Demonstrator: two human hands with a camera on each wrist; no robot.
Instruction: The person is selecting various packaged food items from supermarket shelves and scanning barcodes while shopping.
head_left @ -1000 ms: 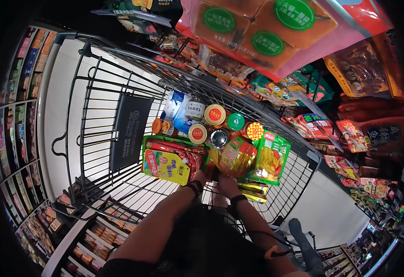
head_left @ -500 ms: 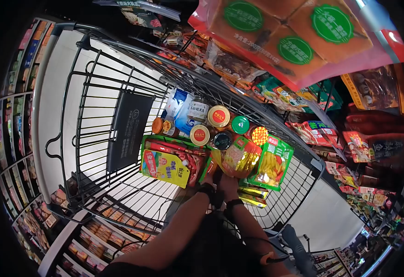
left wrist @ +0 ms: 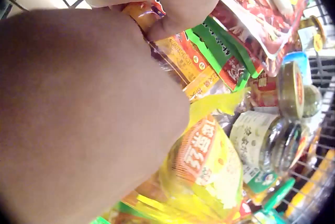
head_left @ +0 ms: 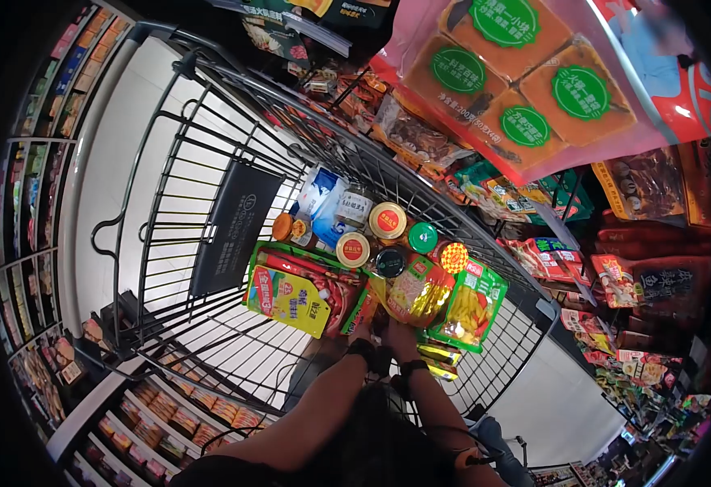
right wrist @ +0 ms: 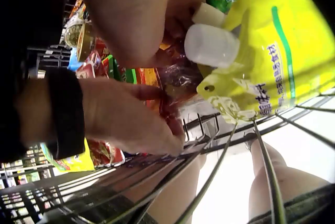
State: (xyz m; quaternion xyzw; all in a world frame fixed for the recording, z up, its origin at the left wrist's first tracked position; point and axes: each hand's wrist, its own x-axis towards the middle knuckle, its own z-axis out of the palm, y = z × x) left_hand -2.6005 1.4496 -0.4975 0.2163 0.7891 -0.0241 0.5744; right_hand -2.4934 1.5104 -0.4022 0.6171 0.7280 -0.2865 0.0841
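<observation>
Both hands are low inside the shopping cart, close together at its near side. My left hand [head_left: 361, 334] pinches the near end of an orange packet [left wrist: 183, 59] with a clear wrapper. My right hand [right wrist: 136, 15] has its fingers curled at that same packet. The fingertips are partly hidden behind the hands. Left of them lies a red food pack with a yellow spouted pouch [head_left: 295, 302] on it. A yellow clear bag of noodles [head_left: 416, 292] sits just beyond the right hand. Past it is a green-edged pack of pickled vegetables [head_left: 471, 307].
Several jars, one with a green lid [head_left: 422, 237], stand at the cart's far side beside a blue-and-white bag [head_left: 321, 199]. The wire cart [head_left: 185, 183] surrounds the hands. Hanging packets, including a large pink pack [head_left: 526, 89], crowd the upper right.
The left hand has moved right, up close to the right hand, and both wrists now nearly meet. The head view has shifted slightly; the goods in the cart stay as placed.
</observation>
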